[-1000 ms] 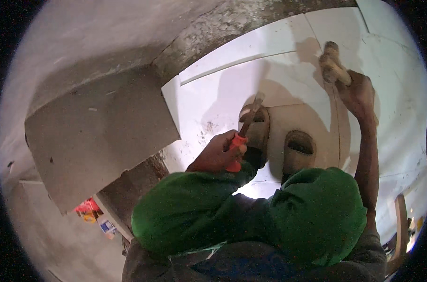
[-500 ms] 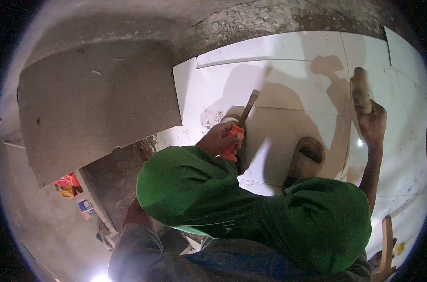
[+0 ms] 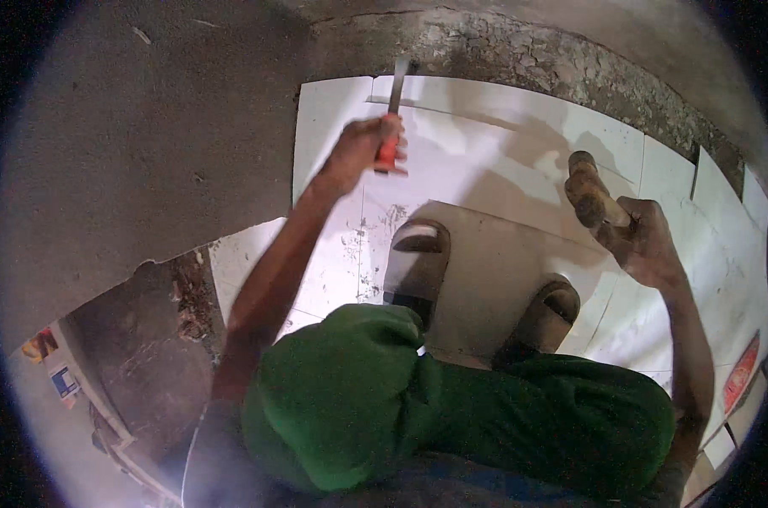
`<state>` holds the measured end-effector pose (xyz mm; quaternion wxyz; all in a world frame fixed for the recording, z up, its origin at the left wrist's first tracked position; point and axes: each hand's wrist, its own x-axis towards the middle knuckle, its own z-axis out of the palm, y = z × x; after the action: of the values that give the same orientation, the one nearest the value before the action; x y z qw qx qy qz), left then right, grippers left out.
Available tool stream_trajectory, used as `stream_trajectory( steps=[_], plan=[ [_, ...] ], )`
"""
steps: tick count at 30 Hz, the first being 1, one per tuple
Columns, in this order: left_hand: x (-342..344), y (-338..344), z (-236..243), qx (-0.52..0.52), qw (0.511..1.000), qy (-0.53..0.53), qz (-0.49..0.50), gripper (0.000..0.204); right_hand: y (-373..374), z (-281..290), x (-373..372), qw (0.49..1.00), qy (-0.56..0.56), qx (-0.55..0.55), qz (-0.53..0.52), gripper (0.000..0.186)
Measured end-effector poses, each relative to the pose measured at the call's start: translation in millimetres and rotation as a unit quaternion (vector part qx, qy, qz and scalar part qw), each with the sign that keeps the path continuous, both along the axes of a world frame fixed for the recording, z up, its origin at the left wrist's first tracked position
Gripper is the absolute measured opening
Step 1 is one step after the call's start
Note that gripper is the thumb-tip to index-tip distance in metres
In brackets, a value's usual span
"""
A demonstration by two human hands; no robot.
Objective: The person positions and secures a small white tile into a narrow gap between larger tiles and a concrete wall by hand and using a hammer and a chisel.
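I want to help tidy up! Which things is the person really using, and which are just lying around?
In use:
- chisel, red grip, in the left hand, tip at the white tiles
- hammer in the right hand
- loose tile under both shoes

Lying about:
- coloured packets at lower left
- red box at right

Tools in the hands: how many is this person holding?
2. A chisel with an orange grip is in the left hand, its blade at the top edge of the white tiles. A hammer-like tool is in the right hand, raised over the tiles.
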<state>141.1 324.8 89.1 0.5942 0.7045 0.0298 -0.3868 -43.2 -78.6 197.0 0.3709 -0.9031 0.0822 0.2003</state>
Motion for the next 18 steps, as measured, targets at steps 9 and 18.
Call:
stream_trajectory(
  steps=[9,18],
  plan=[
    [135.8,5.3,-84.7,-0.058,0.998,-0.005,-0.005,0.057,84.6,45.2,95.3,0.96,0.101,-0.155,0.211,0.03],
    [157.4,-3.2,-109.2,-0.077,0.996,-0.043,0.007,0.065,131.6,-4.7,133.3,0.956,0.071,-0.125,0.254,0.044]
  ],
)
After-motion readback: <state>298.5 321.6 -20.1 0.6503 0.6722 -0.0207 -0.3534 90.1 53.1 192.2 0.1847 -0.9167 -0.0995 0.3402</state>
